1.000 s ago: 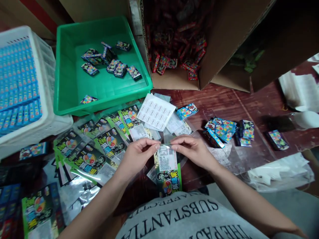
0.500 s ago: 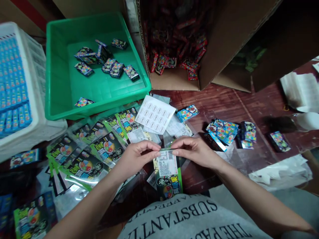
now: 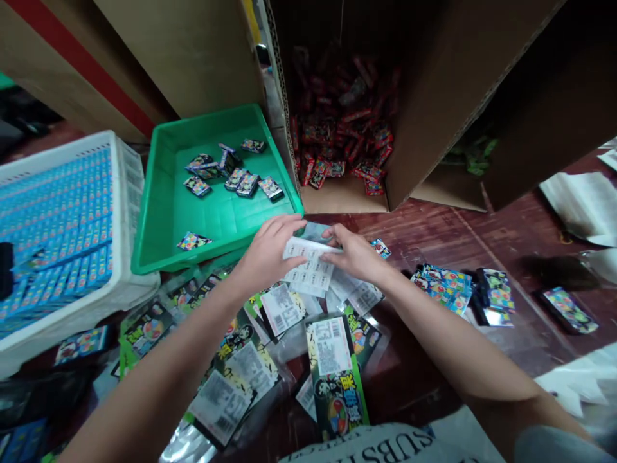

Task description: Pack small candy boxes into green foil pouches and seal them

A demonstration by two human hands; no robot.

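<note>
A white sheet of oval stickers [image 3: 311, 273] is between my hands, its far edge lifted. My left hand [image 3: 270, 254] grips its left side, thumb on the printed face and fingers over the far edge. At the upper right corner, my right hand [image 3: 354, 254] pinches the sheet between thumb and fingers. A black and green printed candy bag [image 3: 340, 392] with a white barcode label lies nearer my body, untouched. More labelled bags [image 3: 222, 402] spread out under and beside my left forearm.
A green tray [image 3: 166, 263] with several small boxes stands behind my left hand, beside a white crate [image 3: 128, 218] of blue boxes. A cardboard carton [image 3: 347, 204] of red boxes is at the back. Blue boxes [image 3: 441, 286] lie right of my right forearm.
Both hands have left the labelled bag, which now lies on the table, and moved forward to take hold of the sticker sheet. The view has tilted upward and shifted left.
</note>
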